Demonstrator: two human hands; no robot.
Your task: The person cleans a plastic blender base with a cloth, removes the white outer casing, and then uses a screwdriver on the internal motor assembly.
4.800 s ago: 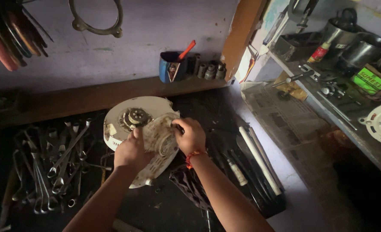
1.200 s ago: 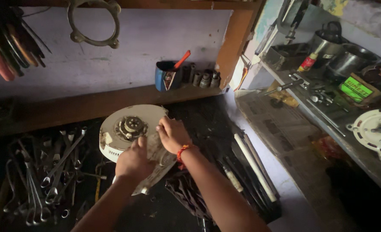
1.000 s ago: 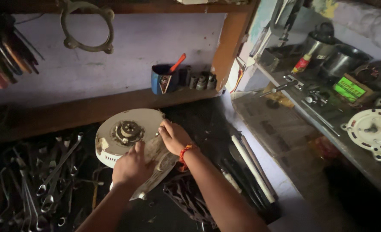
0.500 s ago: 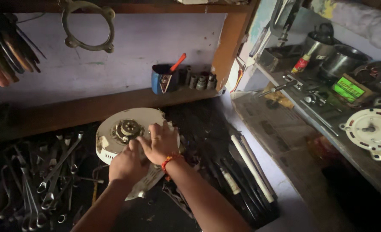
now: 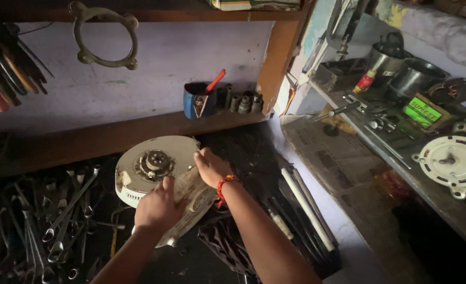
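Bench (image 5: 254,158): dark and cluttered, it carries the work low in front of the person, under both arms.
Side shelf (image 5: 401,173): to the right, well apart; it keeps a second round white motor (image 5: 450,163) and steel pots (image 5: 409,73) out of the way.
Fan motor (image 5: 157,168): a cream disc with a metal hub, lying flat on the bench left of centre, hub side up so that face can be reached.
Cloth (image 5: 191,197): a pale rag draped over the motor's near right edge, trapped between skin and casing.
Spanners (image 5: 49,221): spread loose just left of the motor, within reach.
White tubes (image 5: 306,208): lying lengthwise on the right of the bench, clear of the work.
Left hand (image 5: 159,209): fingers together, pressed down on the cloth at the near rim, steadying the disc.
Right hand (image 5: 211,167): fingers curled over the far right rim, clamped on casing and cloth; a red thread circles the wrist.
Cup (image 5: 199,100): blue, on the back ledge, holding a red-handled tool upright.
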